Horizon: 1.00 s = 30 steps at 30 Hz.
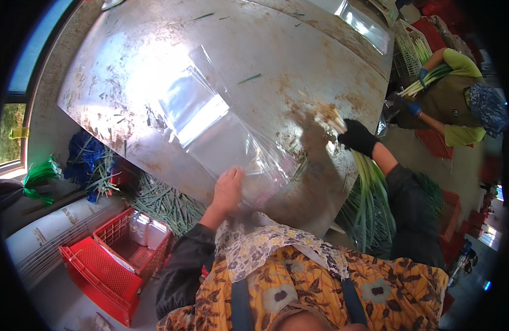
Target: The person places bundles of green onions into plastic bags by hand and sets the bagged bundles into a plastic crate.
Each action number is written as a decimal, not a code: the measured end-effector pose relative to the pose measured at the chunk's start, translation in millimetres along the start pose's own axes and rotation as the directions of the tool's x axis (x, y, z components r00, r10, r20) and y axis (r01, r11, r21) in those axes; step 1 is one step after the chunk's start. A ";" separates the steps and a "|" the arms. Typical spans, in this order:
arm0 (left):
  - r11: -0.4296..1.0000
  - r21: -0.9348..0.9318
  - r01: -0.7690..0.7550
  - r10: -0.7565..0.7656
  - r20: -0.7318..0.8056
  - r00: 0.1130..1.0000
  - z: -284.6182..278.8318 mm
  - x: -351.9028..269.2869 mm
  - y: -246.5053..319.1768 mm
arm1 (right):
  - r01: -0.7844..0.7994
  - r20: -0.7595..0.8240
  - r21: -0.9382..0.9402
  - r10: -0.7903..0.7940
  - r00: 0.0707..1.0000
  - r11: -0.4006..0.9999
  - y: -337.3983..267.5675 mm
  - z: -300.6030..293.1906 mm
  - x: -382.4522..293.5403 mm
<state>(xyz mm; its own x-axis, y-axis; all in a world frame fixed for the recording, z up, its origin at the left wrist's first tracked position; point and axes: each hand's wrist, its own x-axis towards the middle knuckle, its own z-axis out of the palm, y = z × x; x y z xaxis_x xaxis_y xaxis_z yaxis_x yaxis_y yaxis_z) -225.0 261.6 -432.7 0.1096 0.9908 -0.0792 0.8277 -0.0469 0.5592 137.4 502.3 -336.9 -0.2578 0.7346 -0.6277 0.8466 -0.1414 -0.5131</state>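
My right hand, in a black glove, is shut around a bunch of green onions. Their pale root ends point over the metal table, and the long green leaves hang past its near edge. My bare left hand touches the near part of a stack of clear plastic bags lying flat on the table. Its fingers are close together; whether they pinch a bag I cannot tell.
Soil and leaf scraps dirty the tabletop. Below left are red plastic crates, a heap of cut leaves and green ties. At right a co-worker in blue gloves holds green onions near a white crate.
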 end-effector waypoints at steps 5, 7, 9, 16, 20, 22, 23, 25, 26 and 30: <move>0.997 -0.021 -0.069 0.068 -0.032 0.997 4.1 1.7 -1.1 | -0.361 0.477 -0.006 0.320 0.818 0.933 54.7 9.0 -87.3; 0.994 -0.034 -0.099 0.097 -0.071 0.993 5.4 1.9 -5.6 | -0.453 0.512 0.324 0.248 0.822 0.831 91.7 34.5 -100.2; 0.992 -0.048 -0.117 0.111 -0.122 0.986 6.5 0.2 -4.7 | -0.591 0.511 0.473 0.343 0.788 0.653 102.5 59.3 -94.6; 0.980 0.041 -0.197 0.201 -0.189 0.961 0.8 2.5 -1.0 | -0.559 0.437 0.548 0.356 0.826 0.622 59.5 86.1 -110.9; 0.955 0.089 -0.283 0.291 -0.103 0.951 -12.2 6.1 7.6 | -0.172 0.274 0.522 0.027 0.961 0.835 -64.1 101.5 -123.9; 0.944 0.045 -0.326 0.328 -0.084 0.941 -13.8 8.9 5.9 | 0.044 0.256 0.410 -0.161 0.953 0.911 -102.9 130.6 -113.9; 0.935 -0.022 -0.353 0.349 -0.106 0.931 -10.1 11.7 4.8 | 0.361 0.115 0.222 -0.392 0.913 0.906 -95.8 158.6 -103.2; 0.925 0.069 -0.373 0.379 -0.158 0.912 15.2 10.5 -17.8 | 0.615 -0.039 -0.103 -0.621 0.783 0.782 -87.2 212.8 -79.4; 0.909 -0.376 -0.181 0.147 -0.118 0.982 11.2 13.4 -20.0 | 0.620 -0.054 -0.170 -0.635 0.770 0.766 -86.6 228.7 -73.4; 0.268 -0.908 0.321 -0.306 0.236 0.922 -20.4 29.9 -16.7 | 0.543 -0.058 -0.254 -0.573 0.817 0.800 -76.8 261.1 -65.9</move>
<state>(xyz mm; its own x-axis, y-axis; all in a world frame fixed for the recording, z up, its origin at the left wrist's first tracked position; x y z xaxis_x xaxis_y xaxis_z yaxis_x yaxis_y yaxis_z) -246.8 294.6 -427.5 -0.0225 0.8982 -0.4389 -0.2425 0.4210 0.8740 -32.2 291.5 -409.0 -0.6692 0.7197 -0.1852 0.6558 0.4546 -0.6027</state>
